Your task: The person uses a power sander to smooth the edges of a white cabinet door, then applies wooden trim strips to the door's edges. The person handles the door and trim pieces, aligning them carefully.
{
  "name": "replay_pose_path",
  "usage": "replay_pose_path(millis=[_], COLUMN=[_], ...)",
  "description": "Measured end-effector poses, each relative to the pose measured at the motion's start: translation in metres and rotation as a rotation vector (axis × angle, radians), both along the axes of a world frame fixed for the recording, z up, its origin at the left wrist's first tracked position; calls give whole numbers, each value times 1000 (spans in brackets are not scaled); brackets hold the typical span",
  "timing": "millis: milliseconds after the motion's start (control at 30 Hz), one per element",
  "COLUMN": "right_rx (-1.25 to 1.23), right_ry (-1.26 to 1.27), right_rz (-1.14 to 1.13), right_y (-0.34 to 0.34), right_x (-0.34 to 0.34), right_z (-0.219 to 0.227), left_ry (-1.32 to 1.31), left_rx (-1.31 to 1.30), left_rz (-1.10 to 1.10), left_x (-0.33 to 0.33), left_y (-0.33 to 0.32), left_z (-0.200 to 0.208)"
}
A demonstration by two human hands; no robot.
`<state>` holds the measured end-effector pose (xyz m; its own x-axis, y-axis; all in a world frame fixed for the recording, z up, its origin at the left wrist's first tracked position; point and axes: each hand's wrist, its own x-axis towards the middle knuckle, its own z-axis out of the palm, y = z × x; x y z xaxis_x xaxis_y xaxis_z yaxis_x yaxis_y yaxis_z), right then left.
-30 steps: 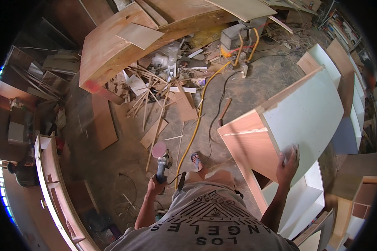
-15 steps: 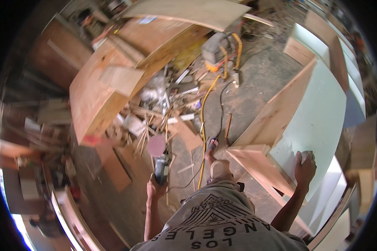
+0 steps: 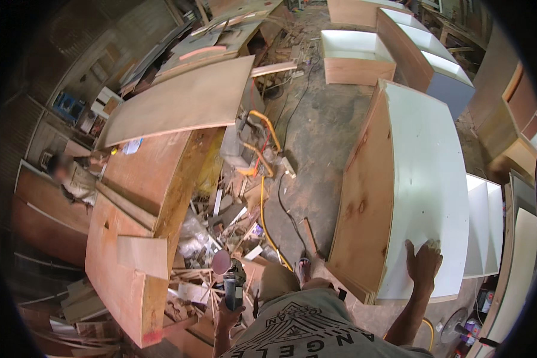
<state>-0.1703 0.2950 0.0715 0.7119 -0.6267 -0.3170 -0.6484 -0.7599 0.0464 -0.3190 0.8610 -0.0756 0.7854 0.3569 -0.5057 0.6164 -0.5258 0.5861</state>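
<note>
Your left grip [image 3: 228, 316] was closed around the body of a grey-and-black angle grinder [image 3: 233, 289], whose round, dusty-pink disc [image 3: 221, 262] pointed up and away from you. The grinder was at your left side, in front of the heap of wood offcuts [image 3: 244, 221] on the floor. Your right grip [image 3: 424, 262] rested on the white face of a long cabinet [image 3: 423, 173] with a brown plywood side, near its closest end, thumb spread apart; you couldn't tell from the view whether anything lay beneath its fingers. Beyond the heap, to your left, a broad wooden counter [image 3: 152, 173] carried a small pale rectangular board [image 3: 142, 255] and a large thin plywood sheet [image 3: 185, 107]. Another person [image 3: 80, 182] was at its far side. A yellow hose [image 3: 262, 209] ran across the floor between counter and cabinet, near a grey boxy machine [image 3: 235, 149].
</note>
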Motion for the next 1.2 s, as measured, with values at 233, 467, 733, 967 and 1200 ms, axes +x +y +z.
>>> replay_pose_path(millis=[233, 467, 733, 967, 1200], right_rx=[21, -24, -112, 51, 55], right_ry=[-123, -210, -947, -817, -841], right_rz=[-91, -227, 134, -20, -108], right_y=[-4, -8, 23, 28, -36], right_x=[4, 38, 227, 321, 442], right_z=[-9, -2, 16, 31, 30], left_ry=[-125, -96, -126, -50, -46], left_rx=[-172, -208, -483, -319, -334], left_rz=[-194, -296, -471, -604, -642], left_x=[143, 305, 529, 692, 834], left_y=[41, 49, -16, -73, -152], left_z=[-30, -93, -45, -19, -24])
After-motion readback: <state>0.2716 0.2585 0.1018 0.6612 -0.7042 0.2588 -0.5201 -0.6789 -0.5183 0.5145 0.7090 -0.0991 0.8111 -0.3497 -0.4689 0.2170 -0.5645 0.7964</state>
